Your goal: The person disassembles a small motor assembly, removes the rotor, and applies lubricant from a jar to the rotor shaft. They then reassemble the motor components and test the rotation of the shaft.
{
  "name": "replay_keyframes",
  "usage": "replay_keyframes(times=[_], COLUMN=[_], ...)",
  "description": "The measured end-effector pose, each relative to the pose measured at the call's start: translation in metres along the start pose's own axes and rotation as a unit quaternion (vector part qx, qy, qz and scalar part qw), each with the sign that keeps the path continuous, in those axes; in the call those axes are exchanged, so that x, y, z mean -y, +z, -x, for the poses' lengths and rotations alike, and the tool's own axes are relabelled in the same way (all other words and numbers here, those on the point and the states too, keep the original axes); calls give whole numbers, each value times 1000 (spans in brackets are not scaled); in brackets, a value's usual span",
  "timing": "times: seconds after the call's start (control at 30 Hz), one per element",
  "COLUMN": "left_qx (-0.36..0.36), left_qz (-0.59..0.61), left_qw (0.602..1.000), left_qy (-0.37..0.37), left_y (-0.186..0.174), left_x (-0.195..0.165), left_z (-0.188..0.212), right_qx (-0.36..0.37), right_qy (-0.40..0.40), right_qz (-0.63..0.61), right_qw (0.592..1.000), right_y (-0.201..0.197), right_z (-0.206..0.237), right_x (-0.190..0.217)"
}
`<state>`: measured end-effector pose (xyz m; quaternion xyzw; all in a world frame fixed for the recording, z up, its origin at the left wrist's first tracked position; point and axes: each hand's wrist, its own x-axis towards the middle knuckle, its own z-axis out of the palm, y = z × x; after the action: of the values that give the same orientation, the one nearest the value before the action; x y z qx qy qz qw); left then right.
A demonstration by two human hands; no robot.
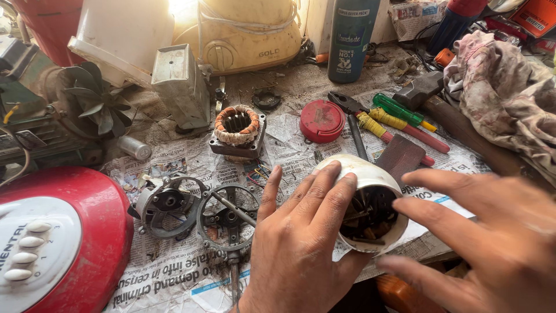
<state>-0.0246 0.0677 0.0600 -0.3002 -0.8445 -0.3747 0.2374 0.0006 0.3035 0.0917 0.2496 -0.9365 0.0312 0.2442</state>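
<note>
My left hand (pixel 301 243) grips a white plastic motor housing (pixel 370 179) lying on its side on newspaper, its open end toward me with dark parts and wires inside. My right hand (pixel 492 237) hovers at the housing's open mouth, fingers spread, holding nothing. Left of my left hand lie a round metal end bracket with a shaft (pixel 229 217) and a second metal motor bracket (pixel 168 206). A copper-wound stator (pixel 237 130) sits behind them.
A red fan base with white buttons (pixel 52 243) fills the near left. Pliers (pixel 353 122), screwdrivers (pixel 399 113), a hammer (pixel 423 93), a red lid (pixel 321 120), a teal spray can (pixel 350 37), a cream mixer base (pixel 249 35) and a crumpled cloth (pixel 509 98) crowd the back.
</note>
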Motion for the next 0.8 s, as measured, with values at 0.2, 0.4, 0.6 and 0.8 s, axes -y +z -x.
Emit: replay_keyframes(times=[0.2,0.4,0.6,0.8], left_qx=[-22,102,19,0], left_qz=[-18,27,15,-27], left_qw=[1000,991,997,999], left_qy=[13,82,69,-26], left_y=[-4,-45,-52,-41], left_x=[1,17,20,11], left_z=[0,-12,-11,-7], right_qx=[63,-44,-1,11], right_qy=[38,-122,-96,-65], right_qz=[-66,-229,-328,-342], right_qw=[995,965,940,937], right_y=[12,20,21,38], right_z=[-3,-39,-56,-31], right_x=[0,26,19,-6])
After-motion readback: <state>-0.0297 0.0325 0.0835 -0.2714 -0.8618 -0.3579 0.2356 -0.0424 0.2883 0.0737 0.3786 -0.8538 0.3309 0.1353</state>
